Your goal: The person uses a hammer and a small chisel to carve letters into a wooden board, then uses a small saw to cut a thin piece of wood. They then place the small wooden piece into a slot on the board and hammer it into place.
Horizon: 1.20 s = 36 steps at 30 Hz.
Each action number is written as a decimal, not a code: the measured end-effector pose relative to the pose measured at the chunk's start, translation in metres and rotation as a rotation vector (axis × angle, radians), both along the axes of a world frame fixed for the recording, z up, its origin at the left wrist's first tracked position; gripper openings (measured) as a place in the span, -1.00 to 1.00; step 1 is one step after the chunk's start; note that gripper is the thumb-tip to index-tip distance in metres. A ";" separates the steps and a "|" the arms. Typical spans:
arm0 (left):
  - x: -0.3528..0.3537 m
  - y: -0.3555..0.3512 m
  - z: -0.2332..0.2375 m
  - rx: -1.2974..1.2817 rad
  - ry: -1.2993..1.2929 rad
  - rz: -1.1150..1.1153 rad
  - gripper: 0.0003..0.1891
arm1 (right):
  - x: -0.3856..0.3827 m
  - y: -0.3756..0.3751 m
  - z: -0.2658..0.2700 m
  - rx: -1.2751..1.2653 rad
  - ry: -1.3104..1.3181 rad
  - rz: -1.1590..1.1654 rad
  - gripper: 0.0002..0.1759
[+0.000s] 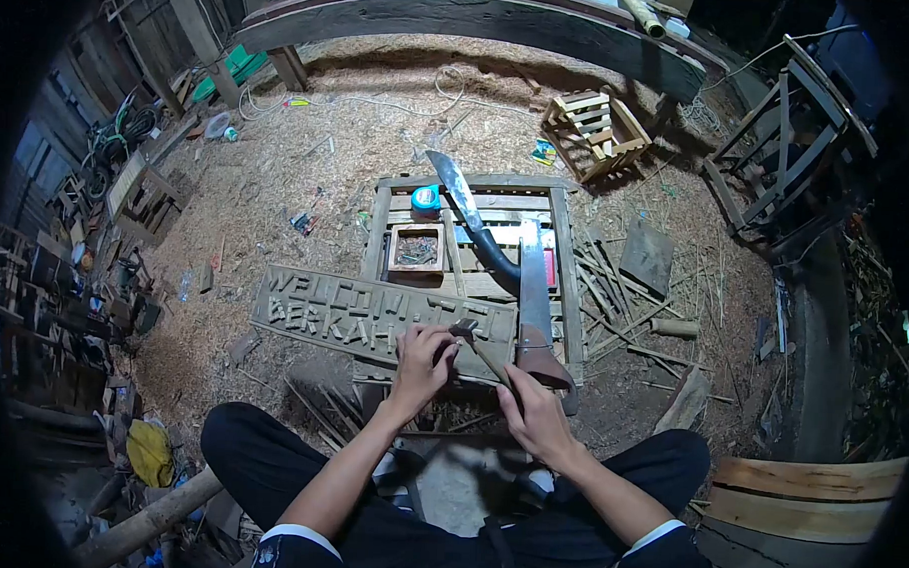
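A slatted table (378, 231) bore a lettered board (410, 310) near the middle of the frame.
The board lay over the table's lower part, sticking out toward the left of the frame; it looked stiff and perhaps fairly light for its length, best lifted by its long edges. The right hand (538, 412), right of lower centre, was closed around the handle of a hammer (482, 353); the left hand (425, 363), apart from it, curled close to the hammer's head, and whether its fingers pinched anything could not be told. The hammer was probably head-heavy, with its slim handle the place to grip. The small raised letters (325, 322) seemed the fragile part, poor places to grab.
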<state>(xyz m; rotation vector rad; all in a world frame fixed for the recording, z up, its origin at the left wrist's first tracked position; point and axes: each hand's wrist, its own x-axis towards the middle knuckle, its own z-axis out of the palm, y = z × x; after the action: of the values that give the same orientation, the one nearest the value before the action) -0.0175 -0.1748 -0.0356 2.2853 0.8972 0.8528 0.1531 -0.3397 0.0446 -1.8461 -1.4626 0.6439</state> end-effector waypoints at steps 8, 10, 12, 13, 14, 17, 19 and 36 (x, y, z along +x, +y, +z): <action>0.002 -0.001 0.004 -0.011 -0.009 0.000 -0.80 | 0.003 0.001 0.002 0.080 0.025 -0.017 -0.56; 0.001 -0.001 0.003 -0.003 -0.008 0.006 -0.80 | 0.003 0.000 0.005 0.046 0.018 -0.011 -0.56; 0.001 -0.001 0.002 0.009 -0.004 0.005 -0.80 | 0.004 -0.002 0.001 0.017 0.013 -0.011 -0.56; 0.001 -0.002 0.002 0.011 -0.005 0.008 -0.81 | 0.007 -0.003 -0.007 0.010 -0.013 0.016 -0.57; 0.001 -0.001 0.002 0.014 -0.005 0.013 -0.81 | 0.008 -0.003 -0.012 0.005 -0.040 0.045 -0.57; 0.001 -0.001 0.002 0.008 -0.027 0.010 -0.81 | 0.004 -0.001 -0.001 0.125 -0.039 0.009 -0.57; 0.001 -0.001 0.002 -0.013 -0.010 0.019 -0.80 | 0.000 0.000 0.001 0.133 -0.024 0.008 -0.57; 0.000 0.000 -0.003 0.023 -0.027 0.020 -0.79 | -0.003 -0.003 0.007 -0.008 -0.071 0.048 -0.50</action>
<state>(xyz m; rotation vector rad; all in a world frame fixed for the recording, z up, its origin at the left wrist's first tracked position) -0.0176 -0.1745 -0.0387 2.2822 0.9035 0.9052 0.1503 -0.3425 0.0512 -1.8619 -1.5568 0.6137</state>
